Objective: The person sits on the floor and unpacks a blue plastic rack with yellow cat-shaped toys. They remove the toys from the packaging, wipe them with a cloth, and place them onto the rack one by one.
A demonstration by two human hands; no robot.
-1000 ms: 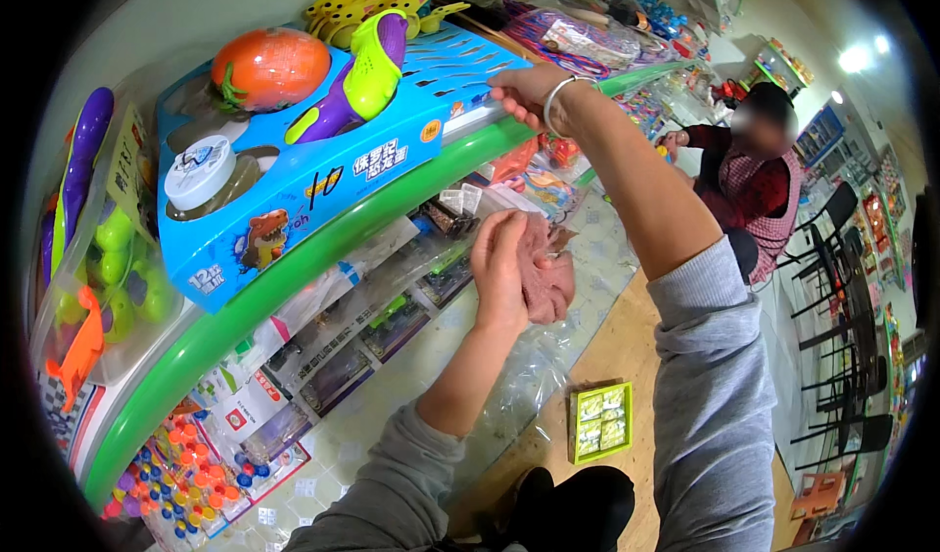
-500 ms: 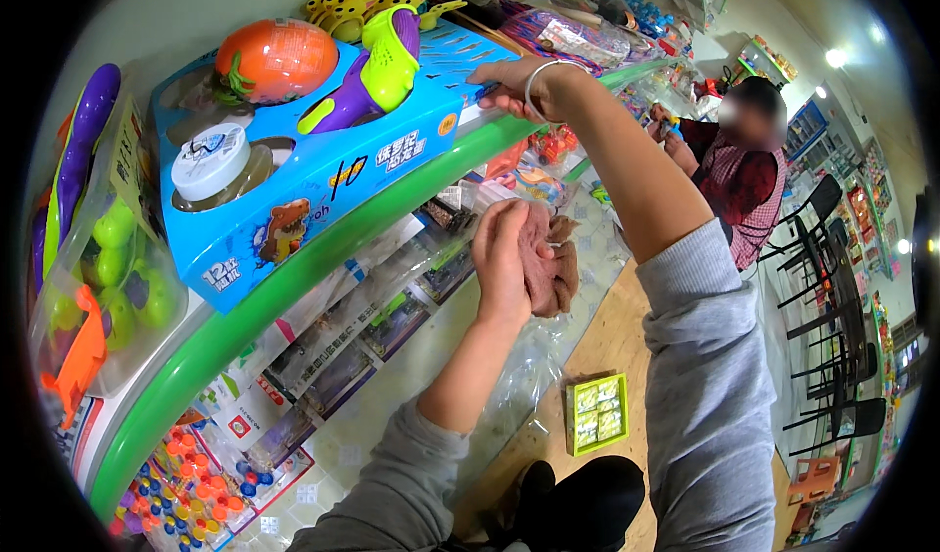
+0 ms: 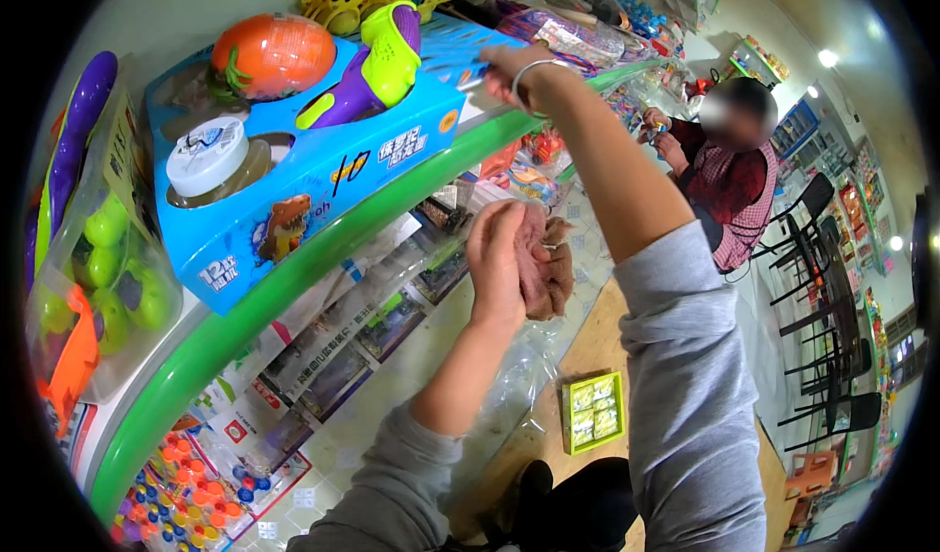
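Head view: left fingers (image 3: 507, 227) clamp one pinkish-brown cloth (image 3: 540, 273); right fingers (image 3: 498, 74), apart or together unclear, near one blue box (image 3: 231, 239).

Cannot see all the cloth (image 3: 548, 273) beneath the left fingers (image 3: 502, 227), nor make out contact between blurred right fingers (image 3: 504, 58) and box (image 3: 313, 185).

2 sleeves (image 3: 691, 376), grey, plain, soft-looking cloth with many folds; both end at forearm. Left hand (image 3: 497, 263) and right hand (image 3: 507, 67) bare. On right wrist 1 thin bangle (image 3: 518, 81), pale, silver-like. Leg clothing (image 3: 599, 501) black, details too dark for telling.
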